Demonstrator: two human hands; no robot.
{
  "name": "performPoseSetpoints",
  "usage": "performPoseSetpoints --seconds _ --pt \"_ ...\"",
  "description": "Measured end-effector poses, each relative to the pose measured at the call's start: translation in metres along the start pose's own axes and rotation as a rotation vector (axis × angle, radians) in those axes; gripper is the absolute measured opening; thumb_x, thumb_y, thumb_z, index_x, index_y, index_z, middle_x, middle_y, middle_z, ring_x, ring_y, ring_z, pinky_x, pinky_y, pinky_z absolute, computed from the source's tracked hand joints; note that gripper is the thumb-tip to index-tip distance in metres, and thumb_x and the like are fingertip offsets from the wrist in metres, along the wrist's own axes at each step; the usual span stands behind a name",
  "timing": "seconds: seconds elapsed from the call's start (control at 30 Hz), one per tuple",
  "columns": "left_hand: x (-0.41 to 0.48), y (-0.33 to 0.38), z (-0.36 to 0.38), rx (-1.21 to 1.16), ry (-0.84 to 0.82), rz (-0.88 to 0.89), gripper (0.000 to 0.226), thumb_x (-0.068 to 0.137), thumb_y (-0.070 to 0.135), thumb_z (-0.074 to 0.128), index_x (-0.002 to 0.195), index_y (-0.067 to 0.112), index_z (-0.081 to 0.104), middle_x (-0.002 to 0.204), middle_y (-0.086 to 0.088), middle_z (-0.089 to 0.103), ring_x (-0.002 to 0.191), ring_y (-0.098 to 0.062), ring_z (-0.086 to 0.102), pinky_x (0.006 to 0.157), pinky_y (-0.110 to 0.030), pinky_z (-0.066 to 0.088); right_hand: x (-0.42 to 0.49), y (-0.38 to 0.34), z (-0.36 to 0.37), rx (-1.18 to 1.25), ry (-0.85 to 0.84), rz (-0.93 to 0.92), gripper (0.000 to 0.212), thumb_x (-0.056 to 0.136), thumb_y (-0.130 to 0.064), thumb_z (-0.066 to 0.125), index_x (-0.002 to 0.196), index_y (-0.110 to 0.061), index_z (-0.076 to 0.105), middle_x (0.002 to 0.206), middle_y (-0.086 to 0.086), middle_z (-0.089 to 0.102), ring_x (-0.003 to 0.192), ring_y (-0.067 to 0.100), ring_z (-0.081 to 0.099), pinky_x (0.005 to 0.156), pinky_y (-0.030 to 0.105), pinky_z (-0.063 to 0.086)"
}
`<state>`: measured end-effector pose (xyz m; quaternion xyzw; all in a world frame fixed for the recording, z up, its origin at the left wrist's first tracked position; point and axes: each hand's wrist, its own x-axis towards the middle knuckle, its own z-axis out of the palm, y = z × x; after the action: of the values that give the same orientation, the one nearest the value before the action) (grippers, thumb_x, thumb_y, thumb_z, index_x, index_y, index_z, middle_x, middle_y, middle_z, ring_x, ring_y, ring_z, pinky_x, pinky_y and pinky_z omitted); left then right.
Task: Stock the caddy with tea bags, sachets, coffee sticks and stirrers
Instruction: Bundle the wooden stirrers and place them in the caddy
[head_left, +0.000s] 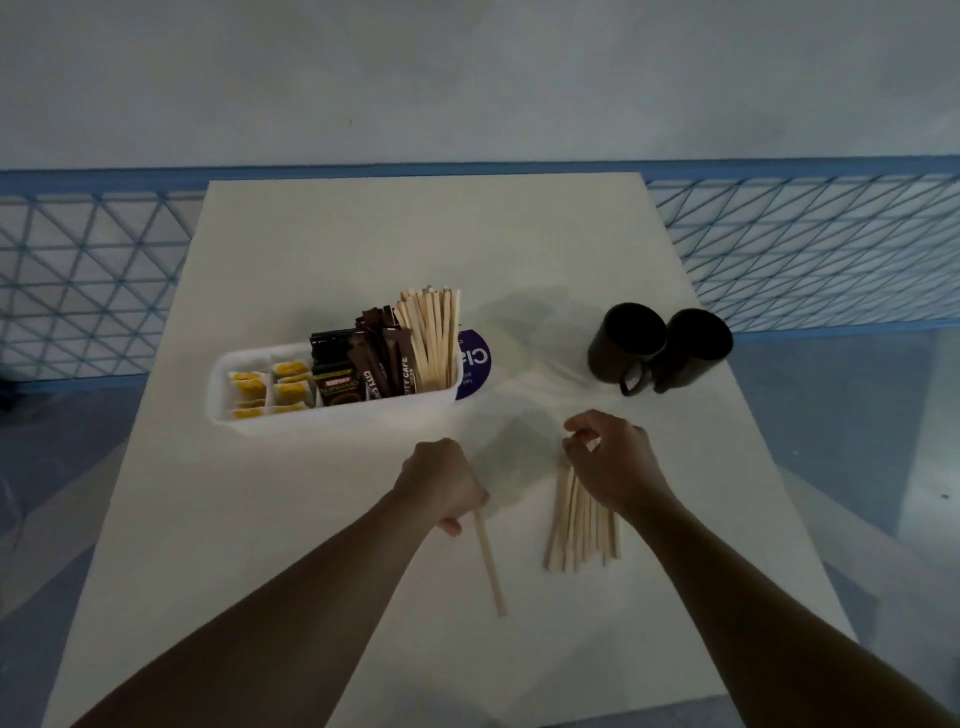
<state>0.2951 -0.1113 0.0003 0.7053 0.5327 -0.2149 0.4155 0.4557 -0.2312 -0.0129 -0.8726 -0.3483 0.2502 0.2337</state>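
The caddy (332, 418) on the counter (363, 249) looks nearly stocked: yellow tea bags (270, 387) at its left, a sachet (336, 387) reading KOPIKO, coffee sticks (387, 364) marked CITY CAFE, upright stirrers (431, 338) at its right. The left hand (441, 480) grips a single stirrer (491, 566). Loose stirrers (582, 525) lie beside it (yet to go in), the right hand (615, 465) pinching their far ends.

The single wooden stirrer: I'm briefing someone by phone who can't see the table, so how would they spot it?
On the white table, look nearer than the white caddy, to the left hand. It grips one wooden stirrer slanting toward the table's near edge. Unlike the stirrer pile under the right hand and the upright bunch in the caddy, it is alone.
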Motion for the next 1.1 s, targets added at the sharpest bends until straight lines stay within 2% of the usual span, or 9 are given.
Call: performPoseSetpoints --seconds 0.1,0.17,0.33,0.53,0.67,0.77,0.9,1.0,1.1 --pt "-0.005 0.004 0.018 0.083 -0.056 -0.047 0.021 0.075 0.016 0.081 0.079 0.008 0.062 0.08 -0.009 0.069 0.063 -0.023 0.073 0.064 -0.03 0.061 -0.011 0.02 -0.007 -0.008 0.037 0.024 0.023 0.093 -0.02 0.061 0.115 -0.018 0.07 0.109 -0.002 0.072 0.098 0.017 0.065 0.086 0.035 0.055" --pt "-0.005 0.003 0.029 0.185 -0.006 -0.041 0.017 0.071 0.009 0.079 0.077 0.008 0.063 0.076 -0.007 0.065 0.07 -0.023 0.071 0.061 -0.027 0.056 -0.016 0.028 -0.01 -0.007 0.054 0.029 0.022 0.094 -0.018 0.061 0.113 -0.016 0.071 0.107 -0.001 0.072 0.097 0.016 0.065 0.083 0.032 0.055" --pt "0.003 0.003 0.054 0.161 0.224 0.055 0.026 0.086 0.014 0.062 0.108 0.001 0.064 0.111 -0.017 0.066 0.106 -0.035 0.064 0.082 -0.033 0.052 -0.025 0.047 -0.013 -0.002 0.077 0.069 0.021 0.093 -0.017 0.062 0.112 -0.016 0.07 0.106 -0.001 0.072 0.093 0.012 0.063 0.08 0.026 0.052" --pt "0.008 0.017 0.07 0.073 0.317 0.165 0.02 0.083 0.014 0.059 0.098 0.005 0.068 0.098 -0.013 0.07 0.098 -0.032 0.066 0.075 -0.032 0.051 -0.033 0.058 -0.001 -0.016 0.109 0.173 0.035 0.091 -0.023 0.067 0.124 -0.012 0.065 0.109 0.004 0.072 0.09 0.013 0.063 0.078 0.025 0.052" --pt "0.007 0.032 0.078 -0.02 0.322 0.227 0.022 0.083 0.027 0.065 0.092 0.008 0.07 0.087 -0.007 0.071 0.087 -0.025 0.067 0.071 -0.03 0.053 -0.037 0.063 0.009 -0.003 0.123 0.226 0.047 0.088 -0.03 0.069 0.129 -0.01 0.06 0.113 0.008 0.067 0.093 0.021 0.065 0.077 0.029 0.053" --pt "0.008 0.041 0.086 -0.058 0.32 0.278 0.022 0.083 0.023 0.066 0.102 0.01 0.067 0.096 -0.005 0.071 0.09 -0.022 0.066 0.074 -0.029 0.054 -0.04 0.062 0.015 -0.021 0.138 0.224 0.053 0.083 -0.035 0.071 0.129 -0.012 0.059 0.115 0.006 0.063 0.093 0.02 0.062 0.079 0.031 0.053" --pt "0.004 0.05 0.1 -0.07 0.303 0.356 0.039 0.084 0.026 0.07 0.117 0.01 0.058 0.113 -0.005 0.062 0.102 -0.021 0.061 0.085 -0.032 0.054 -0.044 0.056 0.016 -0.001 0.121 0.232 0.05 0.078 -0.04 0.068 0.123 -0.018 0.061 0.107 0.001 0.061 0.089 0.021 0.062 0.079 0.042 0.058" --pt "0.001 0.055 0.106 -0.055 0.341 0.352 0.042 0.085 0.026 0.07 0.121 0.011 0.053 0.118 -0.005 0.055 0.106 -0.021 0.057 0.089 -0.033 0.053 -0.044 0.055 0.016 -0.003 0.117 0.224 0.044 0.079 -0.033 0.066 0.12 -0.019 0.062 0.105 0.001 0.062 0.09 0.021 0.062 0.08 0.038 0.056" --pt "0.001 0.059 0.107 -0.079 0.352 0.369 0.03 0.092 0.019 0.058 0.12 0.009 0.056 0.118 -0.007 0.056 0.105 -0.021 0.057 0.092 -0.034 0.053 -0.042 0.055 0.016 0.0 0.113 0.204 0.038 0.083 -0.03 0.065 0.119 -0.018 0.063 0.104 0.001 0.062 0.087 0.018 0.061 0.077 0.034 0.055"
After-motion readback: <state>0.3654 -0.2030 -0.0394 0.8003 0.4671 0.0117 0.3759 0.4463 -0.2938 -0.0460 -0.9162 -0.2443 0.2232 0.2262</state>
